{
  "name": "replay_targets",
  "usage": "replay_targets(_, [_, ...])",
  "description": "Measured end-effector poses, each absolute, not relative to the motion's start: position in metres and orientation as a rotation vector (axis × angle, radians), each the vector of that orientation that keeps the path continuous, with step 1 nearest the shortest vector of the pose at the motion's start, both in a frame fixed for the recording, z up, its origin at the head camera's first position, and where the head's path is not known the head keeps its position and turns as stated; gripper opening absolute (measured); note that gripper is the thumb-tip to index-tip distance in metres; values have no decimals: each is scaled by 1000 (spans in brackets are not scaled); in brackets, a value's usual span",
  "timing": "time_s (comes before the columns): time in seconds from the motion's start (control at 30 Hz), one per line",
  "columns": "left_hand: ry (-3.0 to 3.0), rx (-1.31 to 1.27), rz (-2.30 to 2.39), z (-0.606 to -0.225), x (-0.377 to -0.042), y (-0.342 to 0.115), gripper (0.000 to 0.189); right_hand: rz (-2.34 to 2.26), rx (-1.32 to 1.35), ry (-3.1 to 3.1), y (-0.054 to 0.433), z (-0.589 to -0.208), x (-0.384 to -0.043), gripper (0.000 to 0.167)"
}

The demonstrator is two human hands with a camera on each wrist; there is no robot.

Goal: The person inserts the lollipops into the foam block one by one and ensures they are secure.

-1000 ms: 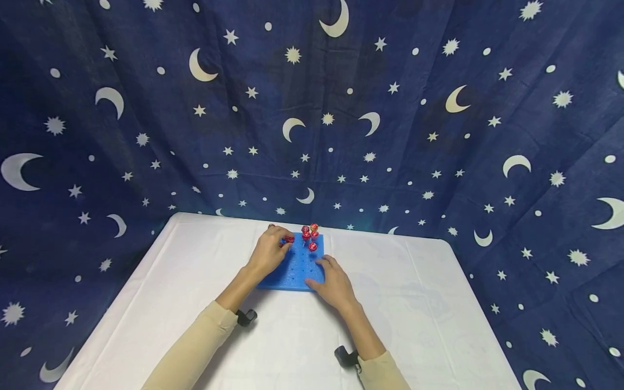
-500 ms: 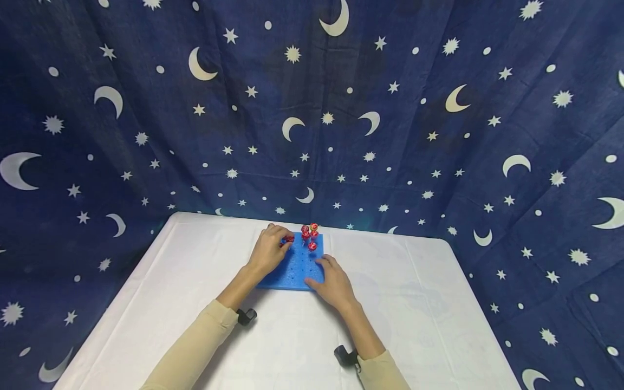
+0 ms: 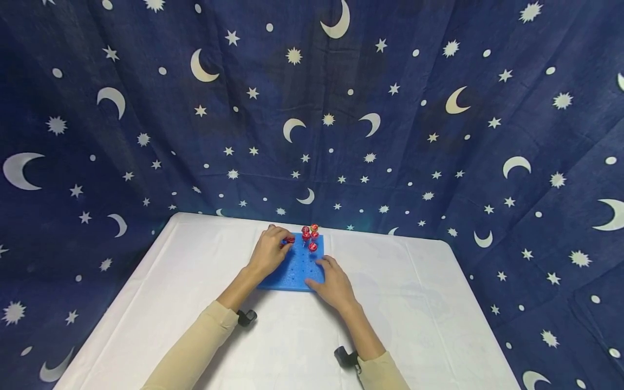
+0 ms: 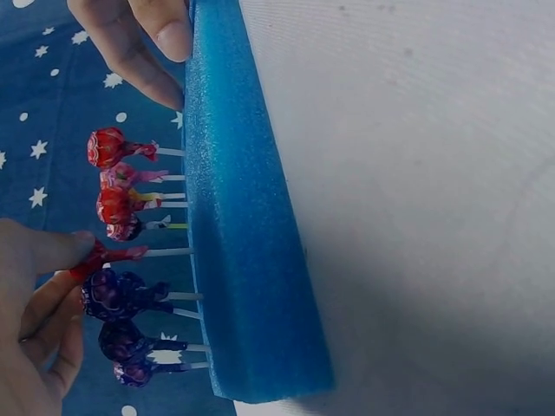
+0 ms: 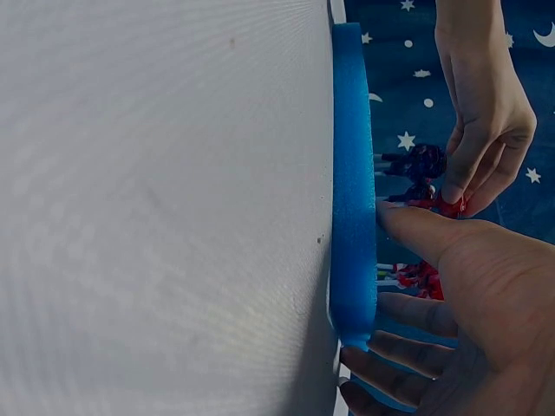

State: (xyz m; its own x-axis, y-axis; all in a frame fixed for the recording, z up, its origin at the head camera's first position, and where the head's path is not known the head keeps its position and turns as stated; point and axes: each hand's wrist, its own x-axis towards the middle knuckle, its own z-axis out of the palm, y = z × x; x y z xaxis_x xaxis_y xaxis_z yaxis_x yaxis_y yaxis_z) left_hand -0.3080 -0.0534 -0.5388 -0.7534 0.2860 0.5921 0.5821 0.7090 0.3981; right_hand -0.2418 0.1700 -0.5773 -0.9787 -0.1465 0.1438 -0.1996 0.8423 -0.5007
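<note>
My left hand point(image 3: 269, 252) reaches over the left side of a blue foam block point(image 3: 292, 280) with rows of small holes. Its thumb and fingers pinch the wrapped head of a red lollipop point(image 4: 102, 257), whose white stick meets the block's top. Several purple lollipops point(image 4: 117, 296) stand beside it, partly hidden by this hand in the head view. On the block's other side, red and pink lollipops point(image 3: 312, 247) stand in a cluster at the back right. My right hand point(image 3: 335, 283) rests at the block's right edge, fingers spread and thumb touching the top, gripping no lollipop.
The block lies on a white-covered table point(image 3: 414, 309), near its back edge. A dark blue curtain point(image 3: 331, 189) with moons and stars hangs behind and at both sides. Each wrist carries a small black camera point(image 3: 345, 357).
</note>
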Motion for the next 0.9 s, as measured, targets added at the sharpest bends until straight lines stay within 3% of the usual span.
replay_targets(0.9, [-2439,-707,-694,-546,-311,-54,18,807,291,-2903,172,-575,-242,68])
